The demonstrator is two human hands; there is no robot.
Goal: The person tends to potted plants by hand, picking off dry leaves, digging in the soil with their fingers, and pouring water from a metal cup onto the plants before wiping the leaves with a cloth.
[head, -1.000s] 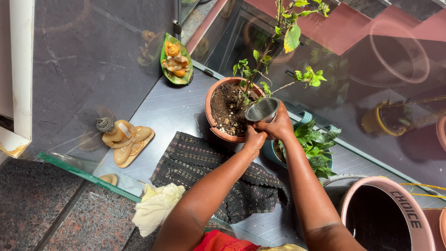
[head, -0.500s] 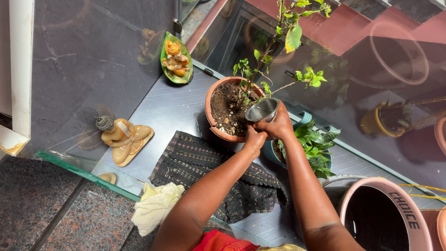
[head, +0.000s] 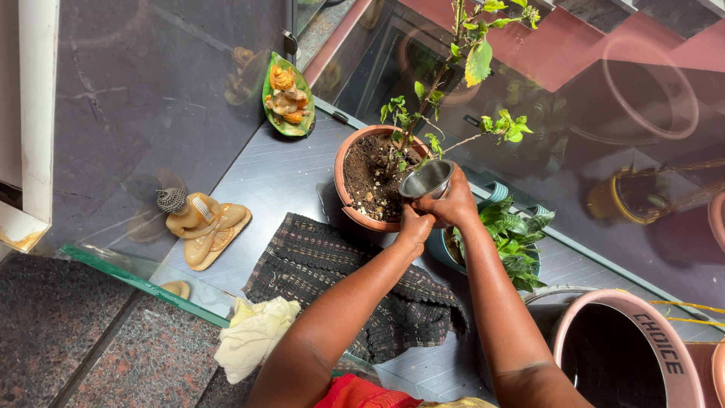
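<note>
My right hand [head: 456, 204] and my left hand [head: 414, 225] together grip a small steel cup [head: 427, 179], tilted over the soil of a terracotta pot [head: 343, 174]. A thin leafy plant [head: 453, 68] rises from that pot. The cup's mouth faces the soil and the plant's stem. Whether anything pours out of it I cannot tell. Both hands sit at the pot's right rim.
A dark woven mat [head: 325, 261] lies under my arms on the steel shelf [head: 272, 177]. A teal pot with a green plant [head: 513, 234] stands right of my hands. Two figurines [head: 198, 224] [head: 285, 94], a pale cloth [head: 253, 332] and a large pink pot [head: 630, 344] surround them.
</note>
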